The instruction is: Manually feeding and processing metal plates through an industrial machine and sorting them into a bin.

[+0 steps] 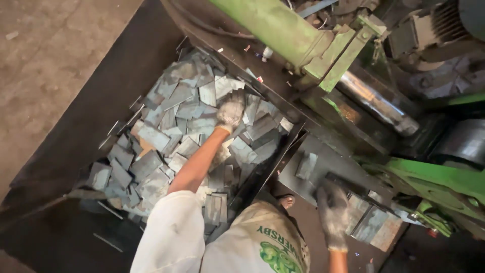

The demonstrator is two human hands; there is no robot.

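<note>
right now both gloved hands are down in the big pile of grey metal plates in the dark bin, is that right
Not quite. Only the left hand is in the pile of grey metal plates in the dark bin. The right hand, also gloved, is over on the dark machine table beside the green machine, near a few separate plates there. The head view shows this.

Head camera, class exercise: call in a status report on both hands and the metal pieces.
Left hand, gloved, down on the heap of grey metal plates in the dark bin. Right hand, gloved, at plates on the machine table. Grip unclear on both. Nothing blocking.
</note>
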